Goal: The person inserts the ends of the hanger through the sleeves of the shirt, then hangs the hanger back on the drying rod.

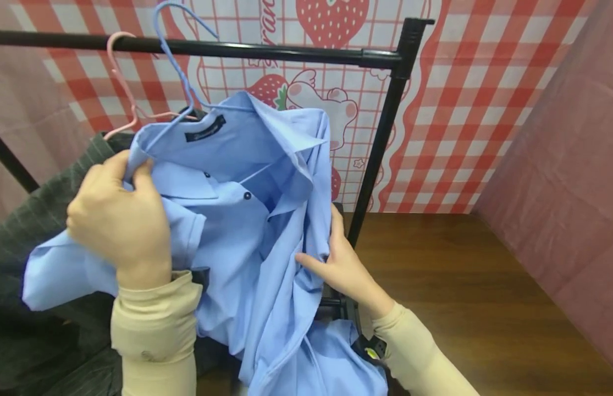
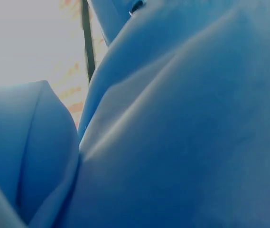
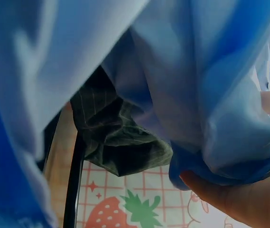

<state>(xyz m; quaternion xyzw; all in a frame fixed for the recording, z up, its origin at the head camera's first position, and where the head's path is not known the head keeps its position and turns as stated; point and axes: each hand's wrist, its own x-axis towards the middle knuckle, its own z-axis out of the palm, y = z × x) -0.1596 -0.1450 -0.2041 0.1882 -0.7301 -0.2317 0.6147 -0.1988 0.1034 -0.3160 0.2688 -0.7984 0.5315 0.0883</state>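
Observation:
A light blue button shirt (image 1: 227, 231) hangs from a blue hanger (image 1: 180, 71), whose hook reaches over the rail; whether it rests there I cannot tell. My left hand (image 1: 123, 214) pinches the shirt at its left shoulder, beside the collar. At the shirt's right side my right hand (image 1: 348, 264) holds a fold of cloth, thumb in front and fingers partly hidden behind. Blue cloth (image 2: 172, 142) fills most of the left wrist view, where the hand's grip is hidden. In the right wrist view, fingers (image 3: 239, 199) touch the bunched cloth from below.
A black rack rail (image 1: 286, 52) runs across the top to an upright post (image 1: 380, 137). Left of the shirt, a dark striped garment (image 1: 44, 225) hangs on a pink hanger (image 1: 123, 82). Behind are a checked strawberry backdrop (image 1: 454, 110) and a brown wooden surface (image 1: 435, 264).

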